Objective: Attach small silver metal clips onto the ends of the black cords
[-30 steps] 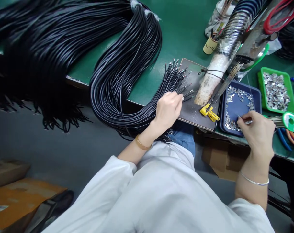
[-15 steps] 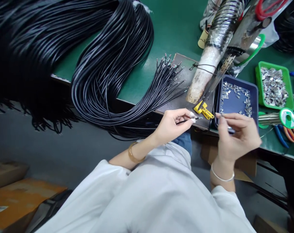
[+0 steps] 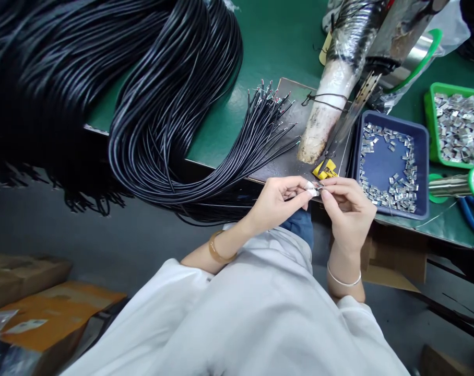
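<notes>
My left hand [image 3: 280, 202] is closed in a pinch, with pale coverings on its thumb and fingertip. Between those tips is the stripped end of a black cable, mostly hidden by the fingers. My right hand [image 3: 350, 213] meets it fingertip to fingertip, pinching a small metal connector [image 3: 320, 185] against the cable's end; details are too small to make out. Just behind the fingers lies a yellow wire stripper [image 3: 325, 169], partly covered. To the right, a dark blue tray [image 3: 424, 156] holds many loose metal connectors [image 3: 405, 188].
A thick bundle of black cables [image 3: 170, 156] drapes over the green table [image 3: 272, 42], stripped ends on a brown board [image 3: 292, 162]. A wrapped tube [image 3: 319, 120] and soldering iron [image 3: 364, 99] slant above it. A green basket [image 3: 435, 130] of metal parts and a solder spool [image 3: 452, 185] stand right.
My right hand has moved left from beside the blue tray to my left fingertips, bringing the small connector to the cable end. My left hand keeps its pinch. The view has shifted slightly.
</notes>
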`<state>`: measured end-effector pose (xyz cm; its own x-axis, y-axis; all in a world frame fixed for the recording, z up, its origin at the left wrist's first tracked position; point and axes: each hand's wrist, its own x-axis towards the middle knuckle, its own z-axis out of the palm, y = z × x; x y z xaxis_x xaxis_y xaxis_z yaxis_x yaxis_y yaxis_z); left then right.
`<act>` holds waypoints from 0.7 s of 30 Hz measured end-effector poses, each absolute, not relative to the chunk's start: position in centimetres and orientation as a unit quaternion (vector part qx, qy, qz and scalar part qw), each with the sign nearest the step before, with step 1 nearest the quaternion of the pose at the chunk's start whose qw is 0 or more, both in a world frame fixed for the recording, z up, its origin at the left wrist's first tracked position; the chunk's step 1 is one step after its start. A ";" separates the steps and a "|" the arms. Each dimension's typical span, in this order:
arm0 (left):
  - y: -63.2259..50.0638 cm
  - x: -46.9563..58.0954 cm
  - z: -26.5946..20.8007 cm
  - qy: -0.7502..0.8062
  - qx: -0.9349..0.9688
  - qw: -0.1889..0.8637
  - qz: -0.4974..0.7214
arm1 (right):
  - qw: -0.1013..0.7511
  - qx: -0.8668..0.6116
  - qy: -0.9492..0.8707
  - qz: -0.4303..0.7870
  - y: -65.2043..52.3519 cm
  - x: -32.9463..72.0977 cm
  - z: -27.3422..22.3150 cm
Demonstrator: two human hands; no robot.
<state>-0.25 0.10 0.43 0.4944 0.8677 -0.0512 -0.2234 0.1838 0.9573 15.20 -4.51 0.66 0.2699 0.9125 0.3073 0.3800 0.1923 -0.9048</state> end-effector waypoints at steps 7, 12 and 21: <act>0.1 -0.4 0.7 0.307 0.522 0.703 0.374 | 0.540 -0.578 -0.553 0.262 -4.5 15.3 0.6; 0.2 -0.6 0.5 0.293 0.520 0.723 0.348 | 0.536 -0.570 -0.559 0.274 -4.6 15.7 0.6; 0.5 -0.7 0.4 0.294 0.513 0.718 0.367 | 0.537 -0.533 -0.543 0.363 -4.5 16.7 0.2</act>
